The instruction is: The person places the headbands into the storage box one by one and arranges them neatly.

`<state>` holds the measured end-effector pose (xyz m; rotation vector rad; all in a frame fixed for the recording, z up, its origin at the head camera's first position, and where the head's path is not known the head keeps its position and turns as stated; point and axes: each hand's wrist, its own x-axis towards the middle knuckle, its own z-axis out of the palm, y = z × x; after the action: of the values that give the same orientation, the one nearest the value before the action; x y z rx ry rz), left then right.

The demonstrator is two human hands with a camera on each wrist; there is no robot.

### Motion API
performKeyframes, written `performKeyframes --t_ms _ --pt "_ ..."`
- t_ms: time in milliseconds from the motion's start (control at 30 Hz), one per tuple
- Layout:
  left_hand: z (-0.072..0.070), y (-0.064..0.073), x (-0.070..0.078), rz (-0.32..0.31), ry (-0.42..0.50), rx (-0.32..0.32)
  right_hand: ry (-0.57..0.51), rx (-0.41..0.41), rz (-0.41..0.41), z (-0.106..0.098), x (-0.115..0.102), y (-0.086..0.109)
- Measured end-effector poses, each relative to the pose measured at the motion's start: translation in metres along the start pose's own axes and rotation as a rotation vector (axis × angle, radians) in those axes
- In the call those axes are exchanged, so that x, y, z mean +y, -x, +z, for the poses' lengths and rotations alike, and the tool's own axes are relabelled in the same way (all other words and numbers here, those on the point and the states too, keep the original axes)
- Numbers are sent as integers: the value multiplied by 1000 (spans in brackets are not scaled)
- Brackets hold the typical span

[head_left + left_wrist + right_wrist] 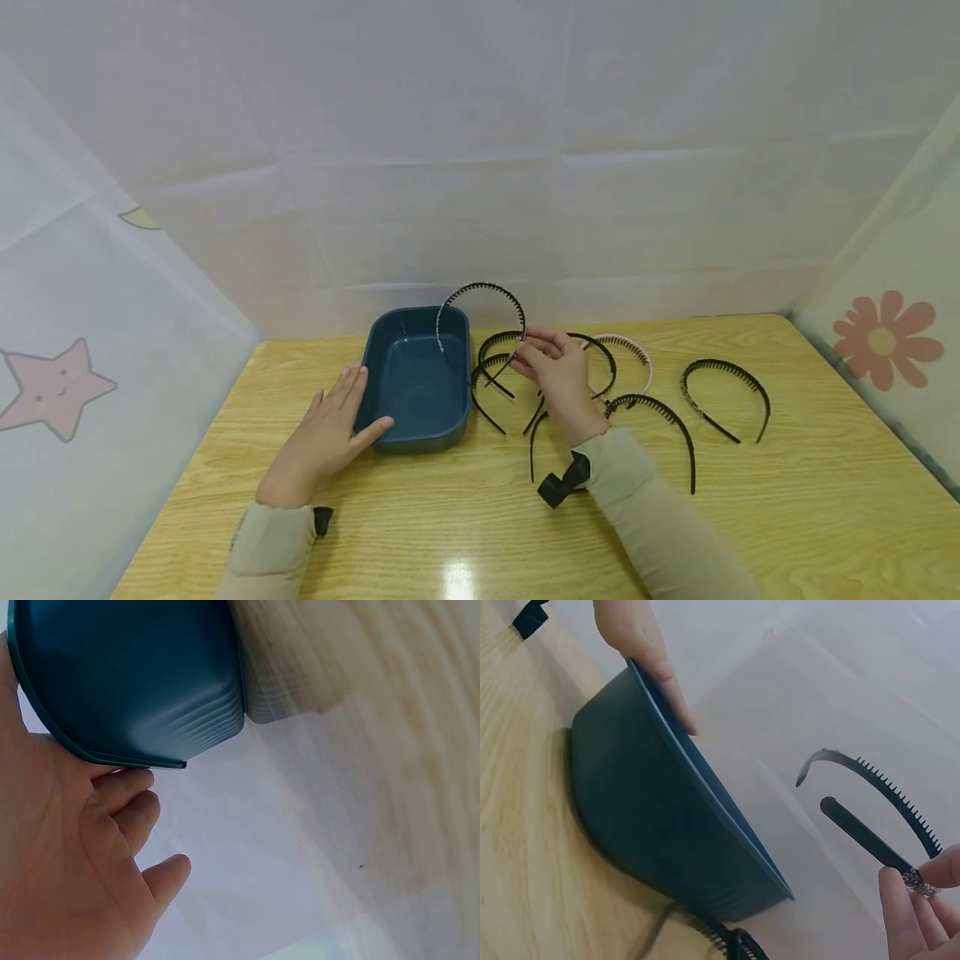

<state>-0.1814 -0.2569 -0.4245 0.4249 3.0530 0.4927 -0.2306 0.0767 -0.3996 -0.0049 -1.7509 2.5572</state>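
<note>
My right hand (pixel 555 367) pinches one arm of a black toothed headband (pixel 483 286) with a glittery outer band. The headband is raised, its loop overlapping the right rim of a blue plastic basin (pixel 416 400) in the head view. In the right wrist view, thumb and fingertips grip the headband (pixel 862 834) at its sparkly part, beside the basin (pixel 652 802). On the basin's left side rests my left hand (pixel 322 437), its fingers extended along the rim and the thumb over the near left corner. The left wrist view shows that palm (pixel 67 847) against the basin's edge (pixel 127 760).
Several headbands lie on the wooden table (pixel 450 508) right of the basin: black ones (pixel 660 406), a pink one (pixel 637 348) and, farther right, one with a patterned side (pixel 723 364). White sheeting (pixel 450 167) stands behind the table and at both sides.
</note>
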Motion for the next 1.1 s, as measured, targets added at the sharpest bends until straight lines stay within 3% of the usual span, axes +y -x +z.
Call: performKeyframes --t_ms 200,567,867,1100 --pt "2 -2 -1 4 -20 9 -25 11 8 16 11 -1" --pt "1 -2 -1 8 -16 10 40 7 26 43 33 -3" --pt "-1 0 0 13 -26 29 220 -12 -15 65 46 -2" --pt "-2 1 1 10 -27 31 441 -24 -117 80 48 1"
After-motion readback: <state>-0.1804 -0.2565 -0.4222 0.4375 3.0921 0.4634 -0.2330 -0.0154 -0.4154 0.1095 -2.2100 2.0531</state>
